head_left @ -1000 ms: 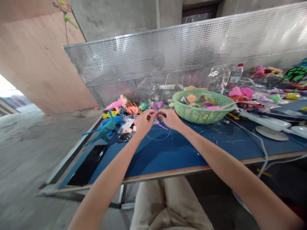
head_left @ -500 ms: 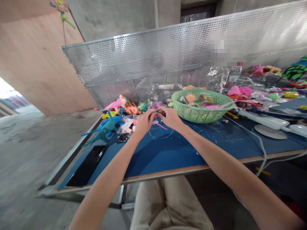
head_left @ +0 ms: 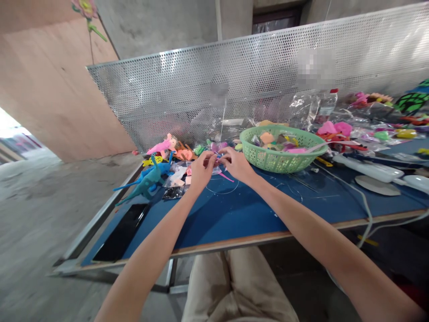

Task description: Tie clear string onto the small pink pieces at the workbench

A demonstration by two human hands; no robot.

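Note:
My left hand (head_left: 203, 167) and my right hand (head_left: 236, 164) meet over the middle of the blue table (head_left: 214, 219), fingertips pinched close together. A bit of bluish purple shows between them, too small and covered to name. Just below the fingers, a thin pink stick (head_left: 226, 177) with a small round end points to the right. Beside my left hand are small pale and pink pieces in clear wrapping (head_left: 177, 176) and a black packet (head_left: 171, 192). Close to my right hand stands a green plastic basket (head_left: 281, 162), holding mixed coloured pieces.
Blue and teal dinosaur-like toys (head_left: 147, 176) and a black phone (head_left: 120, 232) lie on the left. A perforated metal panel (head_left: 187, 89) closes off the back. On the right are a white-handled tool (head_left: 368, 168), a cable (head_left: 365, 203), a water bottle (head_left: 328, 105) and wrapped toys.
My fingertips have shifted slightly apart, and a bluish purple bit now shows between them. The basket and the surrounding toys have stayed in place.

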